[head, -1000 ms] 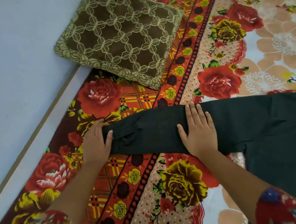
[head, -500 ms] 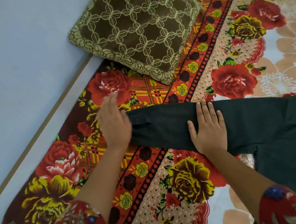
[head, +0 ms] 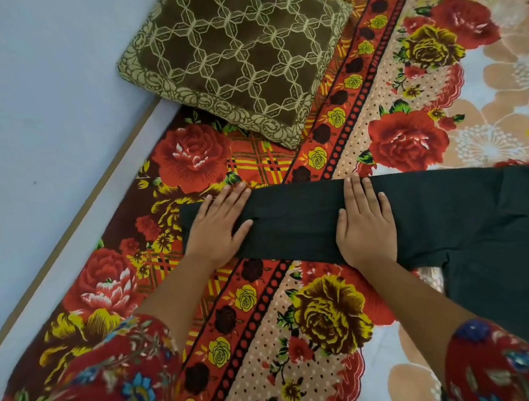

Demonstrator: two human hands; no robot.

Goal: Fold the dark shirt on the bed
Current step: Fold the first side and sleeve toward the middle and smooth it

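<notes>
The dark shirt lies flat on the flowered bedsheet, its body at the right and one long sleeve stretched out to the left. My left hand rests flat on the sleeve's cuff end, fingers straight. Farther right on the same sleeve, my right hand presses down with its palm and straight fingers. Neither hand grips the cloth.
A brown patterned cushion lies at the head of the bed, just beyond the sleeve. The pale wall runs along the bed's left edge. More flowered sheet stretches away to the right and toward me.
My left hand lifted off the bed beside the cuff, swung over it, and now lies flat on the sleeve end. The right hand has stayed pressed on the sleeve.
</notes>
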